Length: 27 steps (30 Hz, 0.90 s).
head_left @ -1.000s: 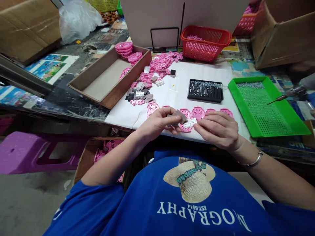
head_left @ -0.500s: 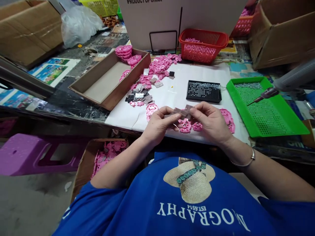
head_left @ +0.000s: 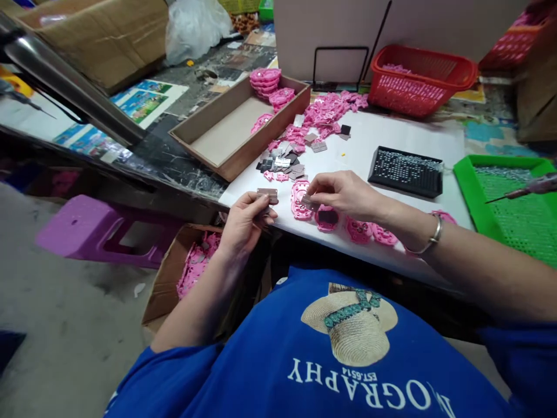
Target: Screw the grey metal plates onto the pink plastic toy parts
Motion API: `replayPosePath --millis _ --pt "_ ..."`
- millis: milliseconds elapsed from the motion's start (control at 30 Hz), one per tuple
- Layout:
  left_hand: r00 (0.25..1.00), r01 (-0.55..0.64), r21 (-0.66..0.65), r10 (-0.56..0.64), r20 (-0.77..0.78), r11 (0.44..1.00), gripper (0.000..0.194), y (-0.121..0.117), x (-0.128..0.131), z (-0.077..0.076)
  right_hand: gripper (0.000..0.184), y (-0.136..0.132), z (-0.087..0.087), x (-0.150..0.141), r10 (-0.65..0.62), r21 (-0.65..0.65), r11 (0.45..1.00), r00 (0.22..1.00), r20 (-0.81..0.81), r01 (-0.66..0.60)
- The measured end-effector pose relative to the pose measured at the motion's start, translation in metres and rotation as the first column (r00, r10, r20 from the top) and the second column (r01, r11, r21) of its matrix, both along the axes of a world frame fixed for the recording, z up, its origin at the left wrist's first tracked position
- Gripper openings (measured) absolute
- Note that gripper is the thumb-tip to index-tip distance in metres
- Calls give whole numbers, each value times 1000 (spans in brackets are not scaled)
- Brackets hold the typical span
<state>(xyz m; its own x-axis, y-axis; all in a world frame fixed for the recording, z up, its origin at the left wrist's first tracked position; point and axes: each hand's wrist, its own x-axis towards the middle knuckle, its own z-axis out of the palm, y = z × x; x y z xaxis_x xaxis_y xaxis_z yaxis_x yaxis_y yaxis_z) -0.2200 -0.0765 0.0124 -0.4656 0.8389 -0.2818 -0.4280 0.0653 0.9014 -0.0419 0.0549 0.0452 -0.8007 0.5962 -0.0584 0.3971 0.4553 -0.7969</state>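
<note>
My left hand point(head_left: 249, 219) pinches one or more small grey rectangular plates point(head_left: 267, 195) between thumb and fingers, just off the table's front edge. Over a pink plastic casing point(head_left: 300, 204), my right hand point(head_left: 333, 191) holds another small grey plate point(head_left: 309, 202) by its edge; whether the plate touches the casing I cannot tell. Next to it, a round pink casing point(head_left: 327, 218) has a dark plate lying on it. More pink casings point(head_left: 359, 230) stand in a row to the right, partly under my right forearm. Loose grey and silver plates point(head_left: 285, 159) are heaped beyond my hands.
Behind the plates lie a pile of pink parts point(head_left: 327, 110) and a cardboard tray point(head_left: 209, 139). A black screw tray point(head_left: 407, 172), a green tray point(head_left: 474, 191), a screwdriver point(head_left: 522, 190) and a red basket point(head_left: 420, 81) are at right. A purple stool point(head_left: 78, 226) stands left.
My hands have moved apart; the left went left with its plates, the right took one plate over to the leftmost pink casing. A dark plate now shows on the neighbouring casing. The view has turned right.
</note>
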Motion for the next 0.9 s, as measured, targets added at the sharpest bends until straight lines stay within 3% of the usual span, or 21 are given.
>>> replayPosePath --millis 233,333,400,467,533,600,700,900 --pt "996 74 26 -75 41 997 36 -9 2 -13 5 11 -11 -30 75 240 963 979 190 -120" --pt "991 126 38 -128 39 991 36 -7 5 -13 4 9 -12 -30 36 320 945 991 125 -75" --pt "988 147 47 -149 34 988 38 -6 9 -11 6 5 -8 -28 12 211 977 1000 -16 -9" --pt "985 171 45 -172 19 984 39 -4 15 -8 14 -1 -2 -25 17 -22 1000 990 -142 -20" --pt "977 212 34 -212 -8 977 39 -2 21 -4 16 -6 5 -21 71 -248 962 980 -184 -116" --pt "962 273 23 -272 -24 962 38 -1 27 -2 13 -8 11 -13 114 -377 910 979 -167 -171" --pt "943 331 15 -331 15 944 39 0 33 -1 13 -3 17 7 71 -381 918 991 -112 -108" --pt "927 321 60 -327 183 945 39 -4 37 4 20 17 13 70 -8 -179 984 998 62 19"
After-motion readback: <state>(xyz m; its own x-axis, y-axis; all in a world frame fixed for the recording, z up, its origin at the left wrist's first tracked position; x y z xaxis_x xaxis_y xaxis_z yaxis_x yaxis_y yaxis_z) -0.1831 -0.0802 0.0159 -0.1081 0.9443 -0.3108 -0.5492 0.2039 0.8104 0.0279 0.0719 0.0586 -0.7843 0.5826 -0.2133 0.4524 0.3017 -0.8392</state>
